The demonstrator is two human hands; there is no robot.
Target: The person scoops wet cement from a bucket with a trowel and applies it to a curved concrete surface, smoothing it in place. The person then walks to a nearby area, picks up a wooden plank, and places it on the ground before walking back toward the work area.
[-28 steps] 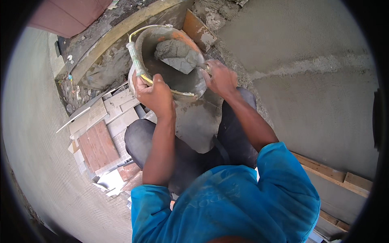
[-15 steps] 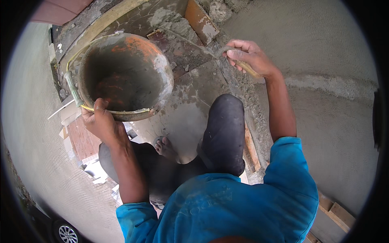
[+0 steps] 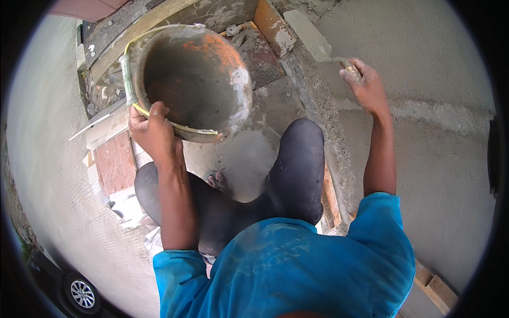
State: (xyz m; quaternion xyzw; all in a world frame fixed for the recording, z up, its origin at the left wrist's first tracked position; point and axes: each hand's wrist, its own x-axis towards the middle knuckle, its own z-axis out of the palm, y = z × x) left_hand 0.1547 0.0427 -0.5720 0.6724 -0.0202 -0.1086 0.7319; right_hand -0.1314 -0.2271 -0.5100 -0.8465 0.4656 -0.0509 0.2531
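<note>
My left hand (image 3: 155, 132) grips the near rim and yellow wire handle of a round bucket (image 3: 239, 85), which has grey residue and orange patches inside and little else visible in it. The bucket's pale handle grip hangs at its left side. My right hand (image 3: 366, 90) is closed on the wooden handle of a trowel (image 3: 307, 34), raised to the right of the bucket, its grey-coated blade pointing up and left beside a leaning board (image 3: 270, 29). Below, my bent knees and bare toes show over grey, stained concrete (image 3: 244, 164).
A curved wooden edge (image 3: 111, 47) and rubble lie at the upper left, with stacked tile offcuts (image 3: 114, 164) below. Rough grey concrete (image 3: 424, 148) fills the right side, with timber boards (image 3: 440, 291) lower down. A car wheel (image 3: 82, 290) shows at lower left.
The trowel left the bucket carrying grey mortar; its blade has since moved up-right and no longer carries that lump. The bucket swung left, then shifted slightly up and right.
</note>
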